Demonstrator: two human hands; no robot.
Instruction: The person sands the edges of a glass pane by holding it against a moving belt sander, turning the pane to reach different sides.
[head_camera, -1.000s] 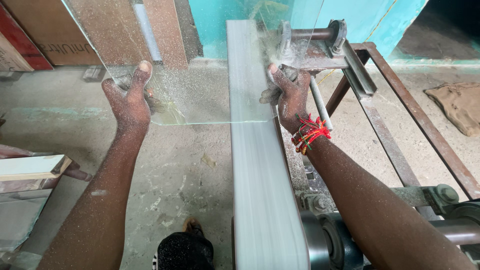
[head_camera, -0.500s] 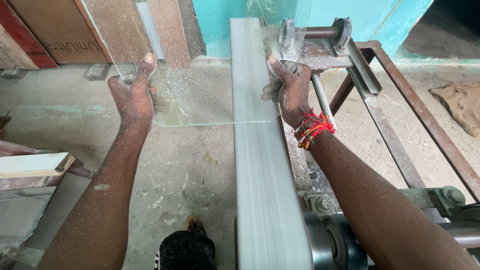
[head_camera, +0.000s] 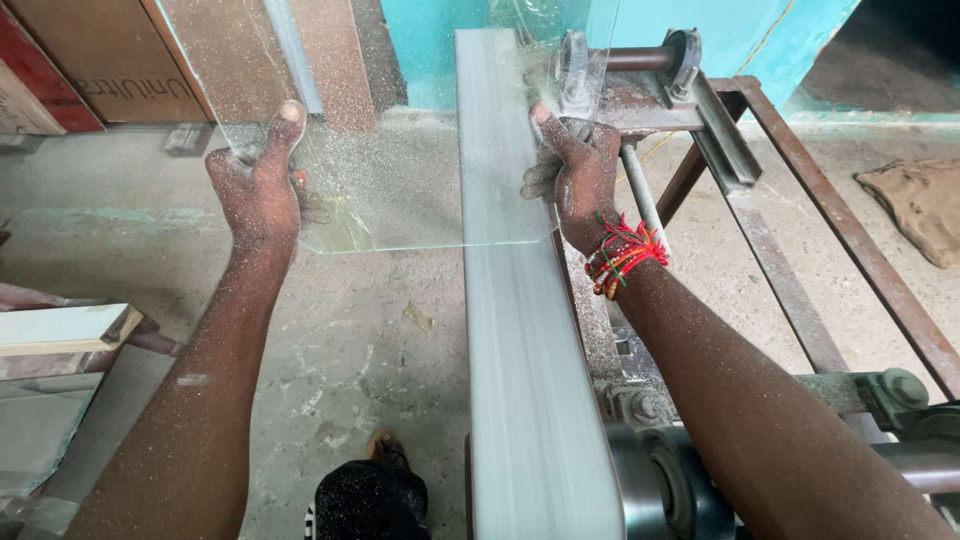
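1. Glass sheet: held tilted over the long grey sanding belt, its lower edge crossing the belt near the belt's far end, close to or on the surface; contact cannot be confirmed.
2. Left hand closed around the sheet's left edge, out to the left of the belt, thumb up against the face.
3. Right hand closed on the right edge, just right of the belt, beside the roller bracket.
4. Handling, judged: stiff, brittle, thin; light enough for two hands. Dust-coated, so likely slippery. Edges probably sharp. Grip at opposite side edges seems sound.
5. Appearance: clear, faint green lower rim, speckled with pale dust; concrete floor visible through it.
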